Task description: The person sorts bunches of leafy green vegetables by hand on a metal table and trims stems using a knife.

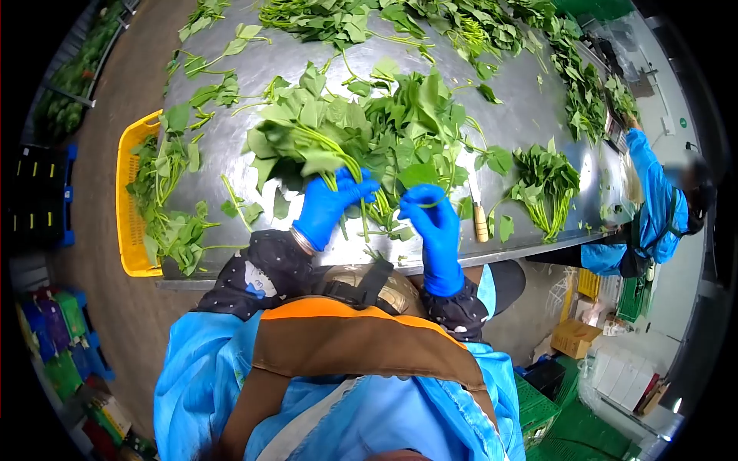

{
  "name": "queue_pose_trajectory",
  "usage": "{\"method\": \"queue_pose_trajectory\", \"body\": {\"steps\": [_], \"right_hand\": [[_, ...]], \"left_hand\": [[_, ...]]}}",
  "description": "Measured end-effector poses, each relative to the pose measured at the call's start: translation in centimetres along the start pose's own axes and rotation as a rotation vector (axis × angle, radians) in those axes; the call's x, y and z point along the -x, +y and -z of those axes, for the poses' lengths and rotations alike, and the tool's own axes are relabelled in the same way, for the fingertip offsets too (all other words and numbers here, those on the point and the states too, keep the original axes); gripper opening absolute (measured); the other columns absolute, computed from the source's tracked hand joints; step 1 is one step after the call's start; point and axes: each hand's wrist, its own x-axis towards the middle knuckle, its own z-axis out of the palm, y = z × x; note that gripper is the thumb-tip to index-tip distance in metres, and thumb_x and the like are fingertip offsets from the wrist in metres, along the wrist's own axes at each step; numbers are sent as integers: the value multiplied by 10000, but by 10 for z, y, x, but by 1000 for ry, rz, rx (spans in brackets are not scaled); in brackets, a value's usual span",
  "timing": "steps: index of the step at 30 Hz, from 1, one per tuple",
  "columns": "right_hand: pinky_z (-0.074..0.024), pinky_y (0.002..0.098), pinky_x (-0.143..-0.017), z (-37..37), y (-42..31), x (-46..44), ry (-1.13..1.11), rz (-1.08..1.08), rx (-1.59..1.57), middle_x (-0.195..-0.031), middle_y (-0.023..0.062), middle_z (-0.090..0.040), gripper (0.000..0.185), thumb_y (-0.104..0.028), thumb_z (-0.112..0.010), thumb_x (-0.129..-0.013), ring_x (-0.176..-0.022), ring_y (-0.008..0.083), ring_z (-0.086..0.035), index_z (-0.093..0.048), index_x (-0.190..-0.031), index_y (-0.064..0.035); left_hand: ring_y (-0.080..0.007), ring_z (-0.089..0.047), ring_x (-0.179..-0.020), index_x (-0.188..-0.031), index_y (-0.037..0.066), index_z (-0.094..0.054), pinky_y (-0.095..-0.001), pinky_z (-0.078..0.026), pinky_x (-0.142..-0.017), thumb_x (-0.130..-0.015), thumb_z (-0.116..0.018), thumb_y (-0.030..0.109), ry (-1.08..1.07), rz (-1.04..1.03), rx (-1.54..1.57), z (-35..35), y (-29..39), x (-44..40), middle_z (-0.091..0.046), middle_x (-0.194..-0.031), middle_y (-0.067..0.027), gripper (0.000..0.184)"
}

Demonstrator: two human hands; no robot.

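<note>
My left hand, in a blue glove, is closed around the stems of a bunch of leafy greens. The leaves fan out up and to the left above the table. My right hand, also gloved in blue, pinches a thin green stem with a leaf just above the fingers. Behind both hands lies a loose pile of greens. A knife with a wooden handle rests on the table to the right of my right hand. Farther right lies a gathered bunch of greens.
The metal table carries more greens along its far side. A yellow crate with greens hanging over it stands at the left edge. At the far right another person in blue handles greens. Green crates sit below right.
</note>
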Motion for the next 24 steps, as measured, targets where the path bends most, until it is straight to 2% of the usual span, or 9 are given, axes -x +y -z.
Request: {"method": "queue_pose_trajectory", "body": {"steps": [4,9,12,13,16,20,21,22,24], "right_hand": [[-435,241,-558,-25,0,-24,-16,207,615,-757,32,-538,266,-130,-724,-696,-644,94,-514,-599,-925,-77],[-464,243,-579,-17,27,-24,-15,44,147,-756,51,-600,131,-85,-678,-719,-632,113,-566,-639,-825,-19],[-482,249,-606,-6,37,-21,-10,-11,120,-780,67,-630,180,-51,-676,-704,-662,132,-601,-638,-874,-7],[-491,265,-621,-4,43,-21,6,20,196,-780,78,-641,188,-43,-676,-700,-687,153,-614,-642,-883,-15],[-495,275,-626,-4,46,-19,57,170,383,-801,88,-646,223,-54,-694,-683,-705,172,-623,-639,-895,-10],[-477,266,-701,-17,16,-14,-137,241,111,-886,91,-647,180,-22,-640,-745,-800,159,-609,-631,-922,9],[-467,263,-726,-17,15,-4,-198,-13,-16,-913,78,-644,134,-9,-604,-779,-825,147,-597,-634,-908,4],[-463,264,-712,-20,6,0,-312,-45,40,-911,86,-643,109,-48,-579,-799,-798,158,-602,-639,-880,-8],[-470,286,-681,-14,10,2,-738,44,212,-802,97,-640,143,-124,-549,-833,-735,180,-612,-613,-837,3]], "left_hand": [[-146,-604,-824,-985,-4,-593,-259,-487,-747,-747,-675,52,26,-47,-42,-4,-17,10,-626,-920,-82,258],[-171,-604,-784,-1030,-11,-565,-271,-487,-740,-779,-612,35,-95,89,40,-4,-3,13,-613,-911,-91,259],[-164,-611,-791,-980,-26,-584,-274,-500,-722,-797,-611,59,-243,208,-63,4,-11,-4,-622,-892,-90,204],[-168,-609,-818,-1000,-29,-568,-281,-505,-736,-833,-567,82,-63,99,62,5,-19,9,-617,-888,-87,200],[-181,-607,-835,-1015,-30,-546,-297,-505,-754,-853,-542,95,-169,167,205,0,-20,7,-608,-922,-94,204],[-227,-578,-941,-1091,-13,-453,-328,-485,-819,-884,-505,138,-175,79,486,16,-16,-10,-553,-1105,-166,261],[-235,-568,-940,-1109,-7,-429,-336,-487,-807,-889,-496,161,-194,109,537,26,-19,-14,-506,-1188,-183,285],[-160,-564,-743,-1084,-8,-450,-291,-486,-686,-893,-484,142,-24,191,545,25,-13,-16,-560,-1071,-123,245],[-100,-449,-588,-1077,5,-469,-226,-389,-528,-897,-482,170,-144,185,685,43,-22,-25,-532,-817,-43,245]]}}
